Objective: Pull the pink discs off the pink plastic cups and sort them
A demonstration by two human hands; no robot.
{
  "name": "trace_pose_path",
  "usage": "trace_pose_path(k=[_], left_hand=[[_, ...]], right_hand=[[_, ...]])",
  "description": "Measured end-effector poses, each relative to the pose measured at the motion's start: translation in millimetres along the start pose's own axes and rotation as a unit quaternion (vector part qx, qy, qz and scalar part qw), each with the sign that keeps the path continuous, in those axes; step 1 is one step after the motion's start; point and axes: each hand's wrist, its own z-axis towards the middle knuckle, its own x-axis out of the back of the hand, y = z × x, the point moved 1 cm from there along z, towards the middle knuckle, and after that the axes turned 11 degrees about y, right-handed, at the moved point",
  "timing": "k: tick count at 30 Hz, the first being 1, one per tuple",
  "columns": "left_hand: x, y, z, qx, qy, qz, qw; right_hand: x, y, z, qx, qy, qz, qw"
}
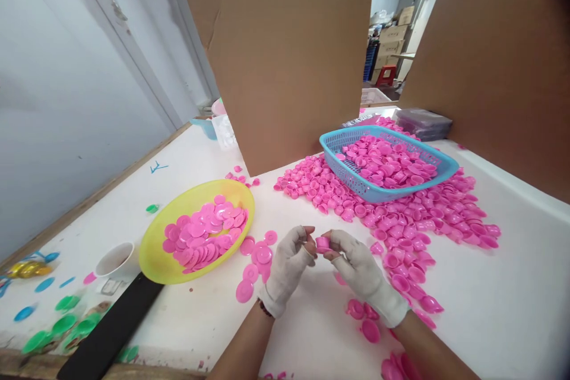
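Before me, a small pink toy cup (323, 242) sits over a pink saucer-like rim, held between the fingertips of both hands. My left hand (289, 264) is closed, its thumb and fingertips pinched at the cup's left side. From the right, my right hand (361, 270) pinches the same piece. Both hands wear white gloves with bare fingertips. Loose pink saucers (262, 253) lie just left of my left hand. Several pink toy cups (369, 329) are scattered under and beside my right wrist.
A yellow bowl (151, 243) of pink saucers stands at left, near a white cup (116, 260) and a black strip (113, 323). A blue basket (378, 193) of pink pieces rests among heaped pink cups (312, 181). A cardboard panel (289, 59) stands behind. Green pieces (65, 323) lie front left.
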Motion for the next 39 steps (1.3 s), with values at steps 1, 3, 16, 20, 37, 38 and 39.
trace_pose_path(k=[1,3,16,20,37,38,39], left_hand=[[-0.7,1,-1,-0.040,-0.002,0.016,0.999],[-1.7,3,-4,-0.102,0.001,0.054,0.993],[-4.7,-8,3,-0.045,0.010,0.024,0.999],[-8.7,-15,5,-0.065,-0.002,0.138,0.988],[-17.8,-21,0,0.000,-0.027,0.125,0.992],[-15.9,-20,1,0.032,-0.028,0.093,0.995],[-13.4,-18,2,0.052,-0.026,0.080,0.995]], right_hand=[[1,-2,-1,-0.026,0.002,0.013,1.000],[2,-6,-3,-0.051,0.002,0.042,0.998],[-8,5,-1,-0.091,-0.022,0.050,0.994],[5,14,8,-0.134,-0.050,-0.027,0.989],[5,22,8,-0.131,0.021,0.057,0.989],[0,21,6,-0.118,-0.011,0.043,0.992],[-4,21,4,-0.114,-0.031,0.033,0.992]])
